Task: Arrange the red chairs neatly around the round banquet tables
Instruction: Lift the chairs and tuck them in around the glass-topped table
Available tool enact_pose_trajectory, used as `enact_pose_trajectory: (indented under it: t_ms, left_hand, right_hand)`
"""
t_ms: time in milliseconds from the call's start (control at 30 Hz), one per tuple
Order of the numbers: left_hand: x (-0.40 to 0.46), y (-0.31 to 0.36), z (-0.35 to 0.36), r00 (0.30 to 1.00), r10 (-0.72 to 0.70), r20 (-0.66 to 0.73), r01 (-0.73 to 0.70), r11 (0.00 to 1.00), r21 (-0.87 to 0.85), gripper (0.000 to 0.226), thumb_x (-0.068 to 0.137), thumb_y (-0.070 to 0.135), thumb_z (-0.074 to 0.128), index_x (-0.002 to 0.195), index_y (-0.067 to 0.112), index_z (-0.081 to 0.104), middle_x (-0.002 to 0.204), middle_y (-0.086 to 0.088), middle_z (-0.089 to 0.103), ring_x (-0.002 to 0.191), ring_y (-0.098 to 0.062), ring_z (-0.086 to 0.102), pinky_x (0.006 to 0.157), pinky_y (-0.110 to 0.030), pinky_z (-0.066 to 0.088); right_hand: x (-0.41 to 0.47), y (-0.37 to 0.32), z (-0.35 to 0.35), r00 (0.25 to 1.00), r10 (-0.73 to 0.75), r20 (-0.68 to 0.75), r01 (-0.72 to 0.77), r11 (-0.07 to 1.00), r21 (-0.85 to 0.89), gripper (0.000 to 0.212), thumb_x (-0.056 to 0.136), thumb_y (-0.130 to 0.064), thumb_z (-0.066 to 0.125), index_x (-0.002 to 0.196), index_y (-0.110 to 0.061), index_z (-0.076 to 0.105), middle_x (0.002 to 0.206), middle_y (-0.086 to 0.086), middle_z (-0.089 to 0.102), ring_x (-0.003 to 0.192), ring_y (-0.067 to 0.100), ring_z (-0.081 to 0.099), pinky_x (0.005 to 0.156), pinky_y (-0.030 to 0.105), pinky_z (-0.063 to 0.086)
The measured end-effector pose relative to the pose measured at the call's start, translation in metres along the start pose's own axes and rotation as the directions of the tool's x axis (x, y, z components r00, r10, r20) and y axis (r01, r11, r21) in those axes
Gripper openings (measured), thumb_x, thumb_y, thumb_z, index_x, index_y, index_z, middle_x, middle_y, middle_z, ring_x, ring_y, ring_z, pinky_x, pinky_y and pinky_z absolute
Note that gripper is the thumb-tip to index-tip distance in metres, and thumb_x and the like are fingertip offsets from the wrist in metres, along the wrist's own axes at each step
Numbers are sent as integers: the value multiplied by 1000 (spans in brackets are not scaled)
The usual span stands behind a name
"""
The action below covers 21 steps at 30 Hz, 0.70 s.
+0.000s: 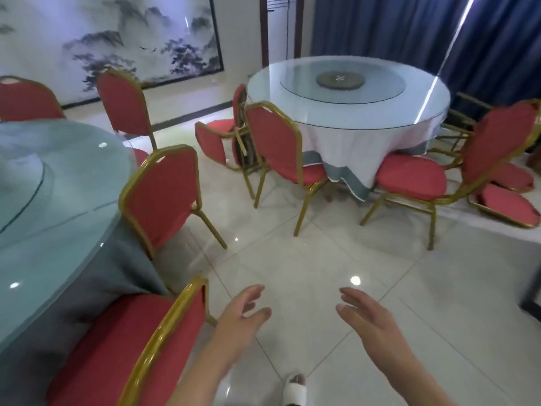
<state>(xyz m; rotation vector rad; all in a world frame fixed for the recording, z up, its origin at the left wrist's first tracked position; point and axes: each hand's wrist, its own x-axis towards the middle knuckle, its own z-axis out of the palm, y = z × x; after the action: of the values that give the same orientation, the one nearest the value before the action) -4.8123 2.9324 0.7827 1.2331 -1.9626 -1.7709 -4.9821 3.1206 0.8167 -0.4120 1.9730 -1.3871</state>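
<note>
My left hand (240, 315) and my right hand (371, 320) hang open over the tiled floor, fingers relaxed, holding nothing. A red chair with a gold frame (126, 347) stands just left of my left hand, tucked against the near round table (58, 206). Another red chair (164, 197) stands further along that table. At the far round table (348, 92) one chair (278, 150) faces in upright, one (415, 177) stands askew at its right, and several lie tipped on the floor (216, 142), (509, 200).
A large ink landscape painting (111, 39) covers the left wall. Blue curtains (409, 24) hang behind the far table. Two more red chairs (126, 104), (26, 101) stand behind the near table. A dark frame edge (532, 297) shows at the right. My foot (295, 388) is below.
</note>
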Motion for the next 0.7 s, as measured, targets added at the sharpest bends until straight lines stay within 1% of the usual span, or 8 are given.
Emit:
enact_pose_trajectory:
  t_ms: [67, 133, 233, 333, 433, 533, 600, 700]
  left_hand:
    - [49, 28, 3, 999, 23, 49, -24, 999, 28, 42, 89, 27, 70, 125, 43, 57, 132, 19, 55, 121, -1, 51, 100, -29, 44]
    - [100, 60, 5, 996, 43, 77, -48, 997, 53, 42, 89, 30, 69, 124, 47, 55, 136, 18, 52, 125, -4, 49, 97, -27, 44]
    - [159, 102, 7, 994, 50, 101, -60, 993, 98, 45, 91, 33, 66, 132, 46, 51, 138, 21, 48, 128, -5, 45, 102, -30, 42]
    - [214, 119, 10, 994, 52, 92, -61, 993, 100, 47, 93, 32, 64, 135, 44, 49, 139, 21, 47, 130, -4, 43, 109, -33, 39]
    - [268, 116, 16, 999, -45, 30, 42, 996, 84, 44, 92, 30, 65, 133, 42, 52, 138, 19, 49, 128, -7, 45, 105, -32, 41]
    - [323, 118, 9, 989, -143, -48, 145, 987, 64, 40, 89, 29, 68, 124, 45, 56, 136, 15, 51, 126, -9, 48, 102, -31, 43]
    - [364, 130, -8, 979, -177, -103, 182, 982, 44, 39, 87, 29, 70, 118, 48, 57, 135, 15, 53, 123, -7, 49, 96, -26, 43]
    - [424, 163, -43, 959, -190, -212, 198, 980, 18, 40, 89, 27, 68, 123, 45, 57, 134, 15, 52, 124, -6, 48, 94, -26, 42]
  right_hand:
    - [42, -26, -10, 1000, -4, -23, 3, 1000, -14, 31, 89, -32, 70, 119, -37, 64, 121, -19, 64, 115, -3, 55, 94, 27, 37]
    - [84, -44, -18, 999, -13, -52, 12, 1000, -14, 30, 90, -31, 69, 118, -37, 64, 121, -19, 63, 114, -5, 55, 94, 27, 36]
    - [140, -57, -18, 999, 0, -38, 0, 1000, -10, 30, 90, -32, 69, 118, -38, 63, 123, -19, 62, 115, -3, 54, 94, 28, 37]
    - [204, -64, -7, 999, 47, 15, -47, 999, -28, 31, 89, -32, 70, 119, -37, 63, 125, -15, 61, 117, 3, 55, 83, 24, 42]
    - [287, -76, 7, 995, 47, 89, -43, 998, -52, 35, 90, -34, 68, 124, -37, 60, 127, -15, 58, 120, 6, 53, 74, 12, 40]
    - [378, -105, 27, 985, 3, 170, 5, 999, -48, 36, 91, -35, 66, 126, -35, 59, 128, -15, 57, 121, 7, 53, 72, 12, 41]
    - [437, -129, 41, 970, -9, 244, 20, 999, -43, 35, 91, -35, 67, 125, -36, 59, 128, -14, 57, 121, 7, 52, 80, 18, 43]
    - [516, -166, 65, 937, -16, 348, 38, 998, -57, 35, 91, -34, 68, 125, -36, 59, 127, -15, 58, 121, 5, 52, 91, 25, 40]
